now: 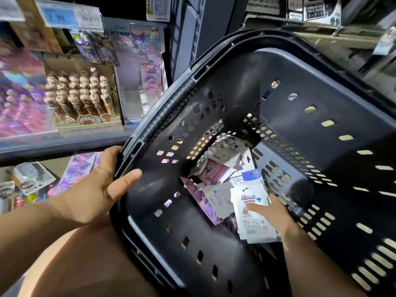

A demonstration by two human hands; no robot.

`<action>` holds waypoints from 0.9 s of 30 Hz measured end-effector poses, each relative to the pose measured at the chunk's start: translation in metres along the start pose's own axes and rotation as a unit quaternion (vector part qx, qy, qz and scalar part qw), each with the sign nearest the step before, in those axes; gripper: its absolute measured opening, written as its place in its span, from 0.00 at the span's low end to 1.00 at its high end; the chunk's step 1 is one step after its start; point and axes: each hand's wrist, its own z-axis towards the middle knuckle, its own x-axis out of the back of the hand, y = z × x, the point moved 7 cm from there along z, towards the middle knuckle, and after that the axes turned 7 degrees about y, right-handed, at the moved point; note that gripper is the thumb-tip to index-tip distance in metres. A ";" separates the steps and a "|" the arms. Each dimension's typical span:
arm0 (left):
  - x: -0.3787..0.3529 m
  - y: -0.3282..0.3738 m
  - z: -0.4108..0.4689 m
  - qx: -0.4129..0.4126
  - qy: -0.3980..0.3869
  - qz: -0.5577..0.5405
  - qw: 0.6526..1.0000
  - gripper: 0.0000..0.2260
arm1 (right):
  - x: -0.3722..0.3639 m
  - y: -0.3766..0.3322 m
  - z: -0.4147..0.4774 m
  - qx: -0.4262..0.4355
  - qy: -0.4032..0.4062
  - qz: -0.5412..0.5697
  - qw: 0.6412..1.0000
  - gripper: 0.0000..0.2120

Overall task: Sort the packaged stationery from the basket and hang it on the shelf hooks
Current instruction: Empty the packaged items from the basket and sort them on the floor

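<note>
Left hand (100,189) curled round the tilted basket's (321,99) rim, lower left, as right hand (277,214) pinches a white packet (255,224), lower centre; overlapping loose packets (216,170) could snag and spill.

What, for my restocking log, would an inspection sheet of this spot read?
Surface: grey shelf at left, stocked.
Job's things: black basket tilted toward the person; packets heaped in its bottom.
Clutter: loose packets on the lower shelf.
Hands: left hand grips the basket rim; right hand inside, pinching a white packet.
Cables: nothing seen.
Surroundings: pen display box, hanging packets, price tag on the shelving.
</note>
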 end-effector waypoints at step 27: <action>0.005 0.008 -0.007 0.153 -0.006 0.059 0.986 0.23 | 0.092 -0.045 -0.128 0.063 0.076 0.315 0.944 0.24</action>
